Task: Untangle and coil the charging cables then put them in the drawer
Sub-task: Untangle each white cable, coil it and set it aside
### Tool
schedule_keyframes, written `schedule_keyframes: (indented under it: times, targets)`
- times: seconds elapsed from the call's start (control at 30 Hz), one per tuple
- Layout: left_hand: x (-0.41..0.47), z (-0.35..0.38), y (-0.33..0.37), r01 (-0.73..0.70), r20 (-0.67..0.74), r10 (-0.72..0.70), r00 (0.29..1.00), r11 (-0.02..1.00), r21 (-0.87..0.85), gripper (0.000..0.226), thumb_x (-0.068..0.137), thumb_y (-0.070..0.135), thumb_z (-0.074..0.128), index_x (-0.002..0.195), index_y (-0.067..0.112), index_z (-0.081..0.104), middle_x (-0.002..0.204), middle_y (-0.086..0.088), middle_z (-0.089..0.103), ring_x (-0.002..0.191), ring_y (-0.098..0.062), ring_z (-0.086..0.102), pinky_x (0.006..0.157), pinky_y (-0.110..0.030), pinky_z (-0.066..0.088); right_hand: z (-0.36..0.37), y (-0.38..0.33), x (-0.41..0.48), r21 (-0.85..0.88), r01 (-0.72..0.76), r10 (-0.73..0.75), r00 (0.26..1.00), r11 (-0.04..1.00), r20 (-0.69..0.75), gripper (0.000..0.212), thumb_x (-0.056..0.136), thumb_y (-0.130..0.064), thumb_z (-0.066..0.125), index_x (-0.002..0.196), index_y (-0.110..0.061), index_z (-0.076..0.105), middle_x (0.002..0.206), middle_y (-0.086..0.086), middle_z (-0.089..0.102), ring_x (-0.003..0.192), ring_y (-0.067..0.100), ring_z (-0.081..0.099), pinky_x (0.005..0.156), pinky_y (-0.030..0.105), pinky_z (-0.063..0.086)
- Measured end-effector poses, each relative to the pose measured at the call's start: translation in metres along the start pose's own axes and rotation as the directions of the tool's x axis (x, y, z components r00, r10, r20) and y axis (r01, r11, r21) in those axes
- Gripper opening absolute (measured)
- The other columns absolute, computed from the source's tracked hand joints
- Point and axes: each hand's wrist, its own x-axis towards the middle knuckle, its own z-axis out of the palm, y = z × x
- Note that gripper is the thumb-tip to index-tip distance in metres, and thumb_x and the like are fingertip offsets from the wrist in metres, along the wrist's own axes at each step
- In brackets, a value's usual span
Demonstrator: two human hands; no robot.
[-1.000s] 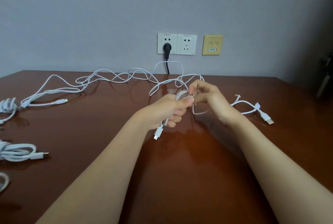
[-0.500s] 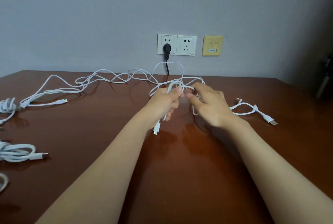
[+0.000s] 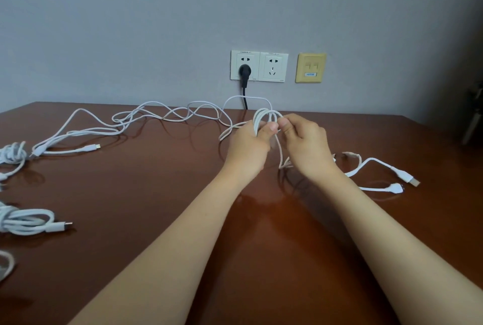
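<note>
Both hands meet over the middle of the worktop point(image 3: 156, 194), close together with thumbs almost touching. Left hand point(image 3: 248, 147) is curled round a small bunch of white cable loops point(image 3: 264, 115) that stand up above its fingers, thumb pressed on them. Right hand point(image 3: 305, 144) pinches a strand of the same cable just beside the loops, fingers bent. From between the hands a strand hangs down towards the worktop.

To the right of the right hand, short cable ends lie on the wood, one with a USB plug point(image 3: 407, 178) and one with a smaller rounded connector point(image 3: 396, 188) near it.

From the loops a long loose cable point(image 3: 156, 113) trails left along the far side of the worktop in tangled curves, ending in a small connector point(image 3: 96, 146).

At the left edge lie three more white bundles: one far point(image 3: 13, 152), one coiled nearer with its connector pointing right point(image 3: 26, 220), and one partly cut off at the near corner point(image 3: 5, 264).

On the wall behind are two white sockets point(image 3: 273, 67), a black plug point(image 3: 245, 71) in the left one, and a yellow wall plate point(image 3: 310, 67) to their right.
</note>
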Motion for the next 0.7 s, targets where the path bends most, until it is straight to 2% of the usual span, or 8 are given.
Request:
schedule_keyframes:
  times: [0.1, 0.17, 0.23, 0.3, 0.47, 0.57, 0.63, 0.7]
  targets:
    - [0.0, 0.0, -0.002, -0.028, -0.121, 0.034, 0.992, 0.999, 0.046, 0.02, 0.094, 0.027, 0.049, 0.1, 0.013, 0.062, 0.084, -0.015, 0.066, 0.079, -0.03, 0.061, 0.067, -0.04, 0.047, 0.007, -0.002, -0.003, -0.004, -0.045, 0.045, 0.995, 0.999, 0.094, 0.038, 0.1, -0.025, 0.04, 0.064, -0.021, 0.051, 0.05, -0.01, 0.049, 0.066, 0.016, 0.047, 0.061, 0.026, 0.032]
    - [-0.001, 0.0, -0.001, -0.039, -0.132, 0.045, 0.99, 0.998, 0.05, 0.023, 0.095, 0.026, 0.049, 0.105, 0.011, 0.062, 0.092, -0.021, 0.065, 0.088, -0.038, 0.061, 0.068, -0.039, 0.046, 0.009, -0.004, -0.004, 0.022, -0.087, 0.084, 0.987, 0.996, 0.135, 0.04, 0.1, -0.028, 0.039, 0.063, -0.018, 0.052, 0.05, -0.009, 0.052, 0.066, 0.016, 0.05, 0.065, 0.029, 0.034]
    - [-0.001, 0.0, 0.002, -0.059, -0.106, 0.058, 0.993, 0.998, -0.005, 0.021, 0.095, 0.024, 0.049, 0.097, 0.011, 0.064, 0.068, -0.015, 0.058, 0.064, -0.024, 0.062, 0.056, -0.03, 0.039, 0.006, -0.004, -0.004, 0.054, -0.126, 0.118, 0.983, 0.991, 0.139, 0.044, 0.1, -0.027, 0.039, 0.06, -0.014, 0.051, 0.047, -0.008, 0.052, 0.063, 0.015, 0.052, 0.064, 0.03, 0.035]
    - [-0.001, 0.001, 0.004, -0.056, -0.091, 0.051, 0.995, 0.997, -0.055, 0.018, 0.096, 0.023, 0.048, 0.087, 0.015, 0.062, 0.051, 0.0, 0.046, 0.036, -0.005, 0.045, 0.043, -0.025, 0.033, 0.003, -0.003, -0.004, 0.077, -0.142, 0.128, 0.978, 0.987, 0.163, 0.054, 0.1, -0.029, 0.037, 0.048, -0.019, 0.047, 0.037, -0.009, 0.051, 0.051, 0.006, 0.051, 0.061, 0.027, 0.038]
    - [0.001, -0.002, 0.0, -0.098, -0.061, 0.097, 0.993, 0.995, -0.02, 0.028, 0.096, 0.028, 0.047, 0.083, 0.006, 0.06, 0.052, 0.001, 0.045, 0.034, -0.004, 0.037, 0.04, -0.021, 0.031, 0.002, -0.004, -0.006, 0.053, -0.183, 0.164, 0.953, 0.982, 0.256, 0.061, 0.099, -0.043, 0.031, 0.046, -0.023, 0.053, 0.037, -0.007, 0.052, 0.05, 0.008, 0.051, 0.072, 0.03, 0.044]
    - [0.003, -0.003, 0.001, -0.072, -0.125, 0.064, 0.99, 0.996, -0.06, 0.027, 0.096, 0.031, 0.047, 0.076, 0.017, 0.058, 0.047, 0.006, 0.045, 0.031, -0.004, 0.036, 0.037, -0.02, 0.03, 0.001, -0.008, -0.007, 0.064, -0.233, 0.207, 0.938, 0.97, 0.278, 0.061, 0.095, -0.054, 0.031, 0.053, -0.019, 0.058, 0.045, -0.004, 0.057, 0.059, 0.014, 0.056, 0.076, 0.033, 0.046]
    - [0.007, -0.009, 0.002, -0.02, -0.218, -0.022, 0.976, 0.982, -0.189, 0.028, 0.096, 0.029, 0.046, 0.07, 0.022, 0.054, 0.037, 0.009, 0.043, 0.028, -0.004, 0.033, 0.035, -0.018, 0.026, 0.001, -0.008, -0.009, -0.124, -0.143, 0.174, 0.936, 0.982, 0.306, 0.048, 0.094, -0.052, 0.039, 0.065, -0.018, 0.057, 0.062, -0.003, 0.059, 0.075, 0.021, 0.057, 0.075, 0.034, 0.044]
    - [0.013, -0.021, 0.003, 0.029, -0.279, -0.146, 0.949, 0.922, -0.385, 0.033, 0.097, 0.028, 0.046, 0.065, 0.021, 0.046, 0.031, 0.011, 0.033, 0.025, -0.004, 0.027, 0.033, -0.014, 0.021, 0.003, -0.005, -0.013, -0.4, 0.061, 0.099, 0.924, 0.915, 0.369, 0.025, 0.094, -0.037, 0.045, 0.076, -0.021, 0.051, 0.079, -0.002, 0.059, 0.091, 0.025, 0.056, 0.069, 0.03, 0.033]
